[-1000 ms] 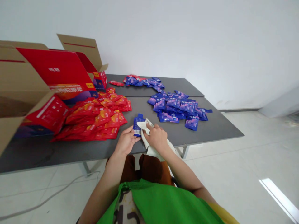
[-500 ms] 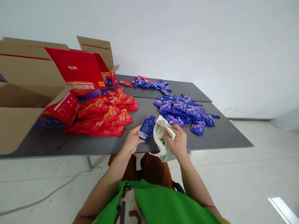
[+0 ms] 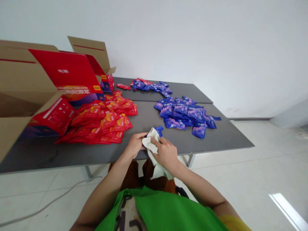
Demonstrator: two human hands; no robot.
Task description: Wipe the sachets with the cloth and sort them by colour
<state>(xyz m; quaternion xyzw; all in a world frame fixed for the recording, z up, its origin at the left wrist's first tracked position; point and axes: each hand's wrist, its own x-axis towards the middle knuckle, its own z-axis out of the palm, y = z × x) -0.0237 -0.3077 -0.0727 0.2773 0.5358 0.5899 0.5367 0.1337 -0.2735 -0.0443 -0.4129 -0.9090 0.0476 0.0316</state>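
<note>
The left hand [image 3: 135, 144] has its thumb and fingers drawn in around one blue foil pouch [image 3: 159, 129], largely covered just ahead of the right fingertips, its neck end poking out beyond them; the right hand [image 3: 166, 151] is bent closed over a white cloth [image 3: 152, 141] pressed on that pouch, a loose end hanging below the fingers; wiping of this one looks under way, not finished.

Left of the fingers lies a heap of red foil pouches [image 3: 103, 125], beyond it an open red carton [image 3: 75, 85], contents unseen; ahead and right sits a heap of blue foil pouches [image 3: 184, 112]; farther ahead is a smaller mixed group [image 3: 151, 86]; which of these are already wiped, I cannot tell; all remain loose on the grey table [image 3: 144, 115].
</note>
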